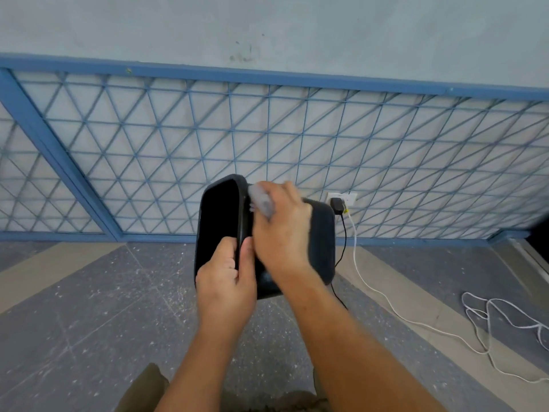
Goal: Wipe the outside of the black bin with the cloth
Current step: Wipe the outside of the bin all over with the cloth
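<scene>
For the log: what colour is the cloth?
Pale grey cloth, head view.

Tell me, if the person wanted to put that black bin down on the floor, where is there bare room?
The speckled grey floor left of the left hand, below the blue grille, looks bare. The right is crowded: a white cable and a black cable trail from the wall socket behind the black bin, which the right hand wipes with the cloth.

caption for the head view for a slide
Left hand grips black bin rim; right hand presses cloth on its side.
</scene>
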A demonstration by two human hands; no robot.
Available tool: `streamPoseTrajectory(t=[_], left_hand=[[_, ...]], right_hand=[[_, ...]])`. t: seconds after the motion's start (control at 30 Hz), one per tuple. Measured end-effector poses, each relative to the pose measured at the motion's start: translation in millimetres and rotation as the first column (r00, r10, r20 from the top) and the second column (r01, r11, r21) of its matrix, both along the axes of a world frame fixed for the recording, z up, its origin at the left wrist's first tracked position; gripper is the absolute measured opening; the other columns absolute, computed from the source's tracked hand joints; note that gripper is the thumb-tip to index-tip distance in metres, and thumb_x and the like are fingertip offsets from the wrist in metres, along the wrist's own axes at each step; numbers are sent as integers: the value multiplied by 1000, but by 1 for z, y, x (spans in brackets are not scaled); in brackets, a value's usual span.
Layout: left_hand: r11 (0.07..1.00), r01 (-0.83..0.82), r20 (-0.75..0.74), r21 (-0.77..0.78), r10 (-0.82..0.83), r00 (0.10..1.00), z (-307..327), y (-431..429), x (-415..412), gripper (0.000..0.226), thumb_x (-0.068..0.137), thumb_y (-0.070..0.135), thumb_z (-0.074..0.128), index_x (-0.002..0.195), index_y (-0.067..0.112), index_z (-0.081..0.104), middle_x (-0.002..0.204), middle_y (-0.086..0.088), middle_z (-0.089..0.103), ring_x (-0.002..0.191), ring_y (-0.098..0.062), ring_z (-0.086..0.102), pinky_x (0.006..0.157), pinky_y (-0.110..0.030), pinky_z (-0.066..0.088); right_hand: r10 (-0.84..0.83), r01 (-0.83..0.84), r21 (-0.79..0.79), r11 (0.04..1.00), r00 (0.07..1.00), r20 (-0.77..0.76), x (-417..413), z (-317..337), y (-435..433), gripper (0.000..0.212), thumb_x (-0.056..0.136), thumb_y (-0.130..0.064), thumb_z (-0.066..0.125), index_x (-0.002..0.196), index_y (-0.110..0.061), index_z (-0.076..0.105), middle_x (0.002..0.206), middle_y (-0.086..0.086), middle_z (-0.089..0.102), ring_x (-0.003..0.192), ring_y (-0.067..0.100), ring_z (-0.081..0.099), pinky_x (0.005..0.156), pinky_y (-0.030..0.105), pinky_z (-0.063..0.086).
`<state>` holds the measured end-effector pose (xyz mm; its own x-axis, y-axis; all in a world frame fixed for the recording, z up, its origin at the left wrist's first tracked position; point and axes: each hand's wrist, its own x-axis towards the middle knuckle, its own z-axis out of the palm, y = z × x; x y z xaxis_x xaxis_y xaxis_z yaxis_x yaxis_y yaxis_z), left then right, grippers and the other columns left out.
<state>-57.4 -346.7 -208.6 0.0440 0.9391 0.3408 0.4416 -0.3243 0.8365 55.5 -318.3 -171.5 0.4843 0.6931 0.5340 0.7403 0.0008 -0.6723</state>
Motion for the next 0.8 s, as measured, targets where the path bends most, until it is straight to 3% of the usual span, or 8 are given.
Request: streamPoseTrajectory(t=[0.07, 0.3, 0.37, 0.5, 0.6, 0.67, 0.73, 0.8], left_hand=[[999, -24, 58, -28, 26, 998, 0, -1, -1, 32, 107, 39, 48, 81, 23, 58, 61, 8, 59, 66, -5, 61, 48, -18, 37], [1000, -28, 110, -7, 28, 994, 10, 2, -14, 49, 101, 56, 44, 75, 16, 54, 58, -4, 53, 61, -22, 52, 51, -33, 38], [999, -45, 112, -13, 46, 993, 10, 1, -11, 49, 105, 54, 45, 76, 16, 54, 58, -6, 54, 62, -23, 53, 52, -34, 38], [992, -92, 178, -87, 106, 978, 13, 3, -12, 40, 107, 43, 49, 73, 23, 53, 58, 12, 60, 58, -7, 55, 51, -22, 39], [988, -105, 217, -117, 128, 968, 17, 7, -21, 37, 109, 36, 50, 76, 21, 57, 63, 29, 64, 60, 1, 58, 53, -16, 42], [984, -122, 222, -127, 148, 964, 17, 9, -23, 36, 109, 39, 50, 79, 21, 59, 62, 14, 64, 58, -2, 57, 50, -19, 41], [981, -150, 212, -126, 174, 962, 15, 11, -18, 38, 109, 40, 50, 78, 20, 57, 59, 6, 56, 56, -4, 53, 50, -20, 39], [977, -173, 213, -124, 197, 957, 12, 12, -10, 37, 109, 37, 52, 78, 17, 58, 61, 3, 54, 56, -2, 54, 51, -15, 40]], right_hand=[[81, -81, -10, 997, 995, 50, -4, 6, 1, 34, 84, -17, 64, 117, -22, 71, 102, -5, 61, 83, 13, 54, 84, 36, 34], [-319, 304, -118, 945, 937, -142, 78, -19, -9, 24, 88, -13, 63, 110, -19, 71, 104, 2, 59, 91, 32, 61, 91, 52, 49], [-215, 212, -59, 976, 975, -48, 47, -18, -11, 30, 83, -12, 56, 109, -18, 71, 103, 4, 61, 87, 32, 60, 85, 46, 48], [89, -82, -46, 996, 980, 178, -1, -30, -31, 44, 77, -13, 50, 116, -23, 69, 102, -7, 58, 85, 13, 55, 80, 35, 34], [-124, 129, -63, 990, 989, 86, 42, -46, -34, 39, 79, -10, 55, 112, -22, 72, 101, -5, 59, 84, 20, 57, 76, 33, 25], [-277, 272, -101, 957, 960, -41, 60, -50, -37, 34, 82, -4, 60, 111, -18, 72, 105, -5, 60, 84, 24, 57, 77, 30, 23], [-230, 226, -90, 970, 973, -34, 38, -47, -40, 38, 80, 1, 63, 111, -18, 70, 104, -9, 55, 83, 17, 51, 77, 27, 23], [-39, 43, -64, 997, 997, 65, -1, -47, -46, 42, 77, -2, 59, 113, -20, 68, 102, -9, 53, 86, 6, 43, 77, 27, 26]])
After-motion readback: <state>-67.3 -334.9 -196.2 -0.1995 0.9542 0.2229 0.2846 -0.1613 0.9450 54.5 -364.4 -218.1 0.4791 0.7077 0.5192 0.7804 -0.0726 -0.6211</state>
